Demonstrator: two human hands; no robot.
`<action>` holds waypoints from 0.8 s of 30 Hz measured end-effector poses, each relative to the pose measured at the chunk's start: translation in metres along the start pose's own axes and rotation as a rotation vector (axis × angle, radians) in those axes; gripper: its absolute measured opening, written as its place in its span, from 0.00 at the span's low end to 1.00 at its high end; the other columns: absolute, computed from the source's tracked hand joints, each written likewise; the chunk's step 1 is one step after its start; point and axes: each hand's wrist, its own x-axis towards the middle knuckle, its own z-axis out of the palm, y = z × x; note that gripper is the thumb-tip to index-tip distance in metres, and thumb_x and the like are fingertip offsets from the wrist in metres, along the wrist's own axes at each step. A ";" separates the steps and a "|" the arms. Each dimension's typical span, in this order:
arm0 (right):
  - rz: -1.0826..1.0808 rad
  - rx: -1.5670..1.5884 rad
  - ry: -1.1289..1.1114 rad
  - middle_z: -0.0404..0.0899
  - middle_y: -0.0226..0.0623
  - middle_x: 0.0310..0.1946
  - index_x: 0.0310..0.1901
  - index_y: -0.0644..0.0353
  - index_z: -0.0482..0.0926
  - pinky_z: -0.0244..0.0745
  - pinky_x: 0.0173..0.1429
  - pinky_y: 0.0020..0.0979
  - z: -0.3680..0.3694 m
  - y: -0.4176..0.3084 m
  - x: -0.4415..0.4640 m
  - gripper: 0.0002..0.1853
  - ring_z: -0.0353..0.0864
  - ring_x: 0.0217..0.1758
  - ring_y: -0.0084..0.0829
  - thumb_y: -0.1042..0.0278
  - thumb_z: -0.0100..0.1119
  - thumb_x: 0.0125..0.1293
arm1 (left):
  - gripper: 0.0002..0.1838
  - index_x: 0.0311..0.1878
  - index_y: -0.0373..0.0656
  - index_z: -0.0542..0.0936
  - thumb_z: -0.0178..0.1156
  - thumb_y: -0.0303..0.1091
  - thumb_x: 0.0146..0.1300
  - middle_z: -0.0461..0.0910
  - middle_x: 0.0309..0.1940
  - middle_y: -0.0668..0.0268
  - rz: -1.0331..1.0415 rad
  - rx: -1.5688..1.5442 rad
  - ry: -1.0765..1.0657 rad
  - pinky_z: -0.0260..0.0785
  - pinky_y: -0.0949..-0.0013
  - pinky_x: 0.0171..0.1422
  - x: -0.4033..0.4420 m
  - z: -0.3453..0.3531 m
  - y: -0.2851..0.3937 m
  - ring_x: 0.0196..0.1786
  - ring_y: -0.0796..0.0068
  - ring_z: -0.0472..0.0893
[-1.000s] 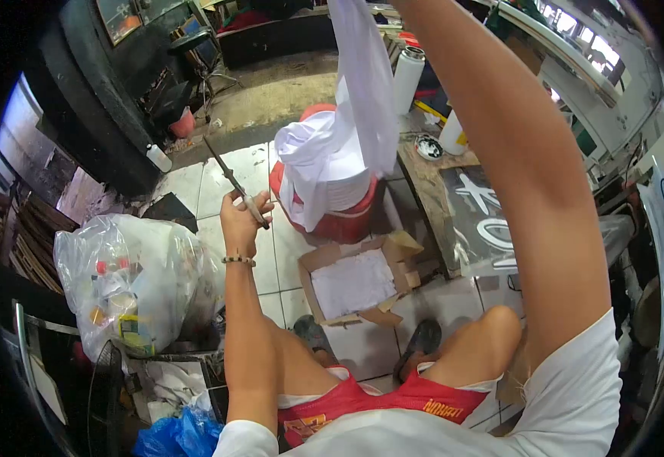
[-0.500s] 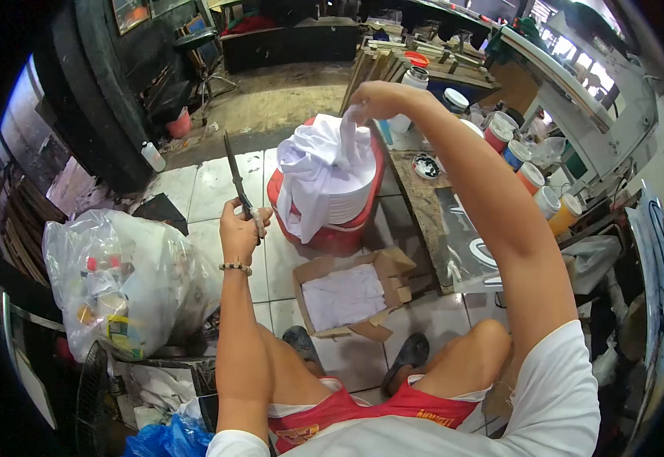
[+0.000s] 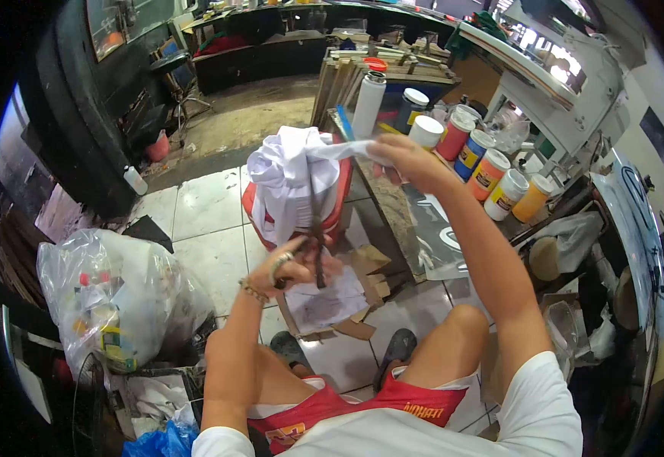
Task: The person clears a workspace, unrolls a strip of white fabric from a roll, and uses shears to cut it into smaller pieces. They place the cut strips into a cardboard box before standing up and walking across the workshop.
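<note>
My left hand (image 3: 298, 265) is closed around the handles of a pair of dark scissors (image 3: 317, 206), whose long blades point up and away. The blades cross in front of a pile of white cloth (image 3: 279, 164) and appear close to it; I cannot tell whether they touch. Pinched in my right hand (image 3: 408, 161) is one end of that cloth, stretched taut sideways to the right. Under the pile stands a red plastic stool or container (image 3: 341, 196), mostly covered. Below my left hand, an open cardboard box (image 3: 370, 261) holds white cloth pieces.
At right, a low worktable (image 3: 393, 209) bears several paint jars (image 3: 488, 181) and a tall white bottle (image 3: 368, 103). A clear plastic bag of containers (image 3: 119, 297) sits at left. A white bottle (image 3: 135, 180) stands by the dark post.
My right hand has moved down and right, pulling the cloth end out sideways. My left hand has brought the scissors right, in front of the cloth pile. The view has shifted slightly.
</note>
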 end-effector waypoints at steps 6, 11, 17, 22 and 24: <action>0.109 0.388 0.011 0.83 0.33 0.29 0.42 0.58 0.77 0.68 0.25 0.22 -0.002 0.054 -0.072 0.14 0.74 0.22 0.18 0.55 0.55 0.73 | 0.44 0.72 0.41 0.61 0.72 0.33 0.52 0.76 0.60 0.48 -0.142 0.270 -0.056 0.73 0.60 0.65 0.039 0.023 -0.047 0.64 0.60 0.77; 0.195 0.399 -0.172 0.87 0.37 0.36 0.46 0.60 0.77 0.77 0.39 0.22 0.006 0.098 -0.111 0.13 0.83 0.34 0.19 0.58 0.62 0.70 | 0.45 0.71 0.42 0.63 0.74 0.31 0.50 0.77 0.61 0.54 -0.120 0.319 -0.013 0.71 0.66 0.63 0.055 0.031 -0.034 0.64 0.67 0.76; 0.120 0.402 -0.239 0.85 0.35 0.43 0.52 0.64 0.76 0.74 0.49 0.25 0.015 0.128 -0.128 0.19 0.82 0.44 0.21 0.61 0.68 0.66 | 0.48 0.73 0.41 0.62 0.76 0.28 0.48 0.78 0.61 0.58 -0.174 0.538 -0.025 0.70 0.65 0.63 0.049 0.029 -0.031 0.64 0.70 0.76; 0.206 0.548 -0.144 0.85 0.32 0.39 0.47 0.63 0.80 0.73 0.46 0.22 0.030 0.129 -0.125 0.14 0.81 0.41 0.18 0.61 0.66 0.68 | 0.51 0.74 0.41 0.61 0.78 0.31 0.46 0.78 0.62 0.59 -0.248 0.486 0.007 0.70 0.66 0.62 0.041 0.029 -0.042 0.64 0.70 0.76; 0.120 0.504 -0.079 0.85 0.32 0.36 0.45 0.62 0.80 0.73 0.41 0.21 0.036 0.147 -0.118 0.14 0.82 0.37 0.18 0.60 0.67 0.68 | 0.52 0.74 0.40 0.60 0.78 0.30 0.46 0.77 0.62 0.59 -0.233 0.508 -0.027 0.70 0.66 0.61 0.040 0.029 -0.045 0.65 0.70 0.74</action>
